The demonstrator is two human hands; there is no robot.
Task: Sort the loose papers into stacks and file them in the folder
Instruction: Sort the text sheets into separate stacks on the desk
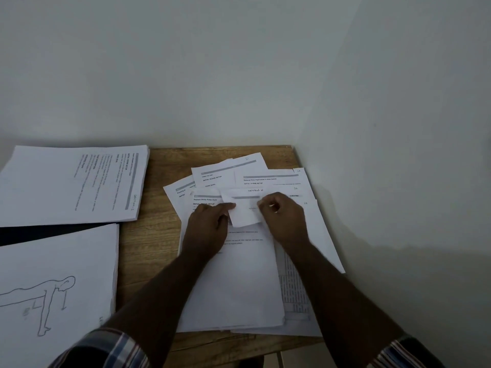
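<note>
Sorting step in hand: left hand (210, 221) and right hand (281, 216) pinch a small paper slip (243, 212) (marked "SECTION-2") above the loose papers (239, 274); next, placing it squarely.

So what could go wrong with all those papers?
The small slip pinched between the left hand and right hand might tear if both pull. The fanned loose papers under the hands could slide or mix up. The sheets' right edge seems to overhang the wooden table, so they might slip off.
</note>
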